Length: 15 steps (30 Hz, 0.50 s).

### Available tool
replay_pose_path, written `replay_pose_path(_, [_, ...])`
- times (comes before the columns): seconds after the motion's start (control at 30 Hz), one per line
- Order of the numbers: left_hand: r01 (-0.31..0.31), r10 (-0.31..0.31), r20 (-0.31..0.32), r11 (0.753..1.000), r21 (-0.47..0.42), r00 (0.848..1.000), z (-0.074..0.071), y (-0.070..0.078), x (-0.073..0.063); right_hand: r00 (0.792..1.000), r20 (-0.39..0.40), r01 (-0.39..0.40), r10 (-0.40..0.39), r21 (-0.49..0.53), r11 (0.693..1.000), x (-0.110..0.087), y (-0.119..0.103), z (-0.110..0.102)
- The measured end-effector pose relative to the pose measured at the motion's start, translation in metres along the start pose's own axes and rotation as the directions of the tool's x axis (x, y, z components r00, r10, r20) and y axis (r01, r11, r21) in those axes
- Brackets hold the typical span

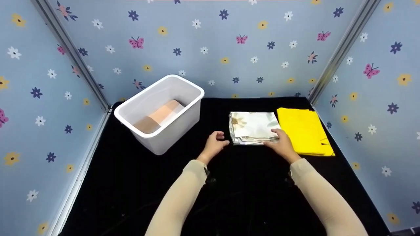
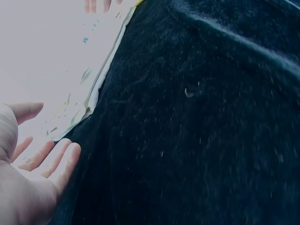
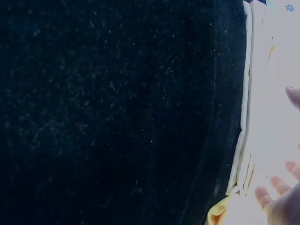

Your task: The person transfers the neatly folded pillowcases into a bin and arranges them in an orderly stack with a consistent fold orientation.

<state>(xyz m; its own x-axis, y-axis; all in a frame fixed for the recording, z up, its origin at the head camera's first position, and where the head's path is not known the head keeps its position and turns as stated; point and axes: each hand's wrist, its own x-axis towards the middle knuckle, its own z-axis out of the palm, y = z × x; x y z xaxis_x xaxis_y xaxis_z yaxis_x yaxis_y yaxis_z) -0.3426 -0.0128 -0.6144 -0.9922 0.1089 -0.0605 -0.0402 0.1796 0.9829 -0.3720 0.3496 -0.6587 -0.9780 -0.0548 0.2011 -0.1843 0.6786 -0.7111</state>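
Observation:
A folded white cloth (image 1: 254, 124) with a floral print lies in several layers on the black table covering. Just off its left edge is my left hand (image 1: 213, 146), thumb and fingers spread apart with nothing between them. In the left wrist view its fingertips (image 2: 71, 149) are right at the cloth's corner. My right hand (image 1: 281, 144) is at the cloth's front right corner, its fingers along the right side and its thumb near the front edge. The right wrist view shows that thumb and the fingers (image 3: 280, 185) apart, overlapping the pale cloth.
A folded yellow cloth (image 1: 300, 131) lies directly right of the floral one. To the left stands a white plastic bin (image 1: 177, 131) with a folded brown, peach and white item (image 1: 164, 113) inside. Flower-patterned panels (image 1: 210, 42) enclose the back and both sides.

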Motion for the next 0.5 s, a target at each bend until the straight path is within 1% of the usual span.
replay_pose_path(0.03, [0.002,-0.002,-0.002,1.0,-0.001,1.0,0.002,0.0,0.001,1.0,0.012,0.006,-0.006,-0.009,1.0,0.003,0.005,0.002])
replay_pose_path(0.17, [0.001,-0.001,-0.009,1.0,-0.005,1.0,0.01,-0.001,0.003,1.0,-0.013,0.012,-0.012,-0.026,1.0,0.014,0.026,0.01])
replay_pose_path(0.3, [0.003,-0.003,-0.015,1.0,0.004,1.0,0.017,-0.001,0.007,0.999,-0.03,-0.03,0.03,-0.003,1.0,0.017,0.035,0.01])
replay_pose_path(0.37, [0.003,-0.002,-0.026,0.999,0.038,1.0,0.022,-0.01,0.015,0.998,-0.024,-0.063,0.063,0.011,0.998,0.017,0.035,0.01])
replay_pose_path(0.43, [0.001,0.001,-0.026,0.998,0.066,1.0,0.028,-0.025,0.028,0.995,-0.011,-0.094,0.094,0.027,0.995,0.017,0.031,0.009])
replay_pose_path(0.5, [-0.004,0.007,-0.034,0.995,0.098,0.999,0.035,-0.039,0.04,0.992,0.005,-0.127,0.127,0.035,0.991,0.013,0.022,0.006])
